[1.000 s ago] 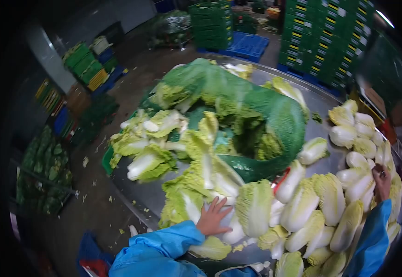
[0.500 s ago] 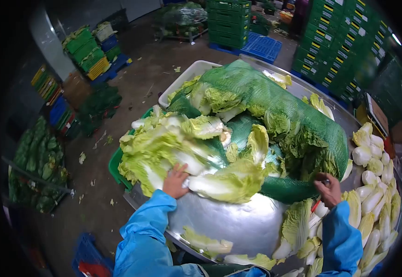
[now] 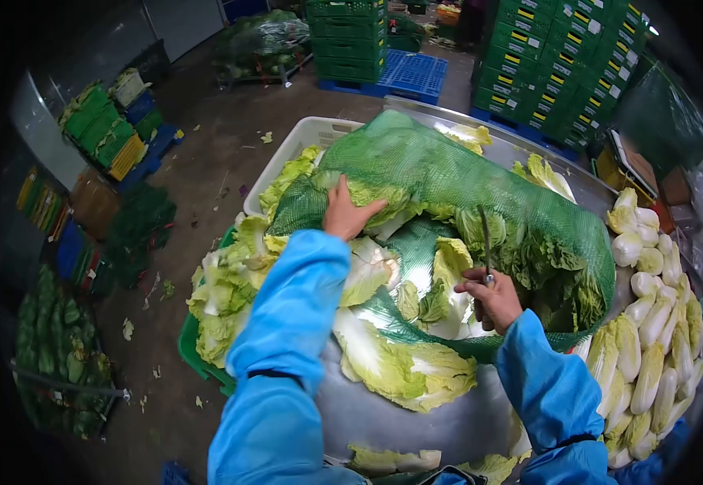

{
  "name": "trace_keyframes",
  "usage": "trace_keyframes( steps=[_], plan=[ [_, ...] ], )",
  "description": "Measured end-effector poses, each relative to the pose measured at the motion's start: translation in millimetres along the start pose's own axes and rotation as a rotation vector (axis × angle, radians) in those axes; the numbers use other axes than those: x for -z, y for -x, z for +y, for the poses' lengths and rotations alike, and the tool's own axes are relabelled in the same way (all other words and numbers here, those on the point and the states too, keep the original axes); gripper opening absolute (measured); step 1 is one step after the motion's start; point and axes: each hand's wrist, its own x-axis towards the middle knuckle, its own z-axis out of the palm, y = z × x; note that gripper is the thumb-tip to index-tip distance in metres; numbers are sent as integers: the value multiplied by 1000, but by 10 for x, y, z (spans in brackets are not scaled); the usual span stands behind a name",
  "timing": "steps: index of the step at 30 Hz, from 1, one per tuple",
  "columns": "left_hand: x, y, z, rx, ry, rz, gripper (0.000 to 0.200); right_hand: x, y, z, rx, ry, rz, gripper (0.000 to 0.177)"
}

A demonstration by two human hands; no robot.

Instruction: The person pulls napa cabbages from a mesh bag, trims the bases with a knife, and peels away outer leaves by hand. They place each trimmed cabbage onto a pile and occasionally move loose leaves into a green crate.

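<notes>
A large green mesh bag (image 3: 465, 174) of cabbages lies across the metal table (image 3: 368, 432), its opening toward me. My left hand (image 3: 347, 212) rests on a cabbage at the bag's upper left, thumb and fingers spread. My right hand (image 3: 490, 299) is closed round the handle of a knife (image 3: 486, 234), whose dark blade points up in front of the bag's opening. Loose leaves (image 3: 408, 364) lie below the opening, between my forearms. More leaves (image 3: 226, 299) fill a green crate (image 3: 196, 343) at the table's left edge.
Trimmed cabbages (image 3: 650, 323) are piled along the right side. A white basket (image 3: 275, 166) stands behind the leaves at upper left. Stacked green crates (image 3: 557, 69) and a blue pallet (image 3: 412, 73) are at the back. Filled mesh bags (image 3: 61, 347) sit on the floor at left.
My left hand has moved from the loose leaves up to the bagged cabbage. My right hand has moved left and up from the bag's lower rim, and the knife blade now shows. The view has shifted.
</notes>
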Motion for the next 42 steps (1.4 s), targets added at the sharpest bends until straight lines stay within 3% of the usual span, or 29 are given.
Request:
trace_keyframes(
  steps=[2,3,5,7,9,10,12,14,17,18,19,21,22,23,26,27,29,31,33,34,35,37,39,40,41,42],
  plan=[
    [-183,-114,352,277,-285,64,102,59,-6,59,31,53,-46,31],
    [-188,-119,412,274,-277,52,102,123,38,71,25,54,-33,31],
    [-135,-116,477,225,-243,31,100,274,158,121,-63,114,16,31],
    [-125,145,578,115,-262,4,98,413,24,346,-19,125,21,33],
    [-254,637,599,-119,-391,24,97,310,-170,352,45,-12,92,39],
    [-243,819,559,-139,-269,20,94,161,-341,363,96,-224,106,45],
    [-228,844,441,-159,-152,8,92,-4,-768,449,198,-305,182,48],
    [-204,696,310,416,429,25,93,-148,-984,415,228,-259,221,51],
    [-245,507,319,483,206,-96,97,-281,-1283,479,302,12,224,57],
    [-335,529,321,476,192,-57,101,-321,-1446,579,438,-14,193,63],
    [-425,605,335,479,189,-46,101,-351,-1494,603,441,-15,182,63],
    [-621,795,328,665,367,198,104,-390,-1575,621,330,-109,36,64],
    [-909,881,41,642,504,206,104,-385,-1706,800,356,-101,61,63],
    [-856,849,111,638,496,205,104,-449,-1592,753,357,-109,61,63],
    [-765,929,104,735,1047,41,97,-842,-964,706,594,293,160,59],
    [-603,976,61,862,1177,-98,80,-1027,-745,647,650,365,197,58],
    [-257,1300,65,807,1288,-242,61,-1241,-276,481,658,486,170,57],
    [388,1742,790,880,1207,-204,50,-1319,245,532,666,465,45,60],
    [497,2191,423,944,1338,-390,52,-1259,920,544,643,436,-95,57],
    [588,2433,355,972,1337,-401,52,-1177,1244,575,530,303,-256,56],
    [686,2668,290,909,1204,-485,55,-1050,1498,600,414,161,-406,54],
    [876,3077,213,772,935,-661,62,-629,1764,609,-137,-276,-687,53],
    [970,3296,363,716,798,-786,66,-221,1810,896,-47,-17,-303,42],
    [1000,3318,608,377,397,-819,75,-73,1807,942,-158,-115,-102,38],
    [984,3381,795,22,6,-816,84,121,1763,1137,-195,-8,5,37],
    [898,3503,875,65,72,-856,92,203,1760,1292,-222,-127,76,38]
  ],
)
